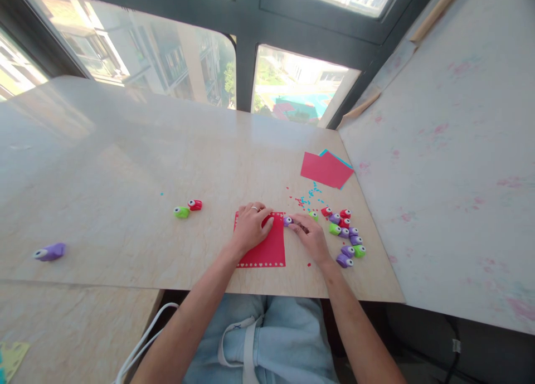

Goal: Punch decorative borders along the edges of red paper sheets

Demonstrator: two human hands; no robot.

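Note:
A red sheet of paper (273, 244) lies flat before me, with small punched shapes along its top and bottom edges. Spread over its upper left part, my left hand (252, 228) presses it to the tabletop; a ring is on one finger. At the sheet's upper right corner, my right hand (308, 233) has its fingers closed around a small purple craft punch (288, 221). The punch touches or overlaps the paper's right edge; which one is hard to see. Just beyond the right hand sits a green craft punch (313, 215), partly hidden.
Several purple, green and red punches (345, 232) cluster at the right. Red and blue paper bits (311, 194) lie scattered behind them, near stacked red and blue sheets (326, 169). Leftward are a green punch (181, 212), a red punch (194, 205) and a larger purple punch (50, 252).

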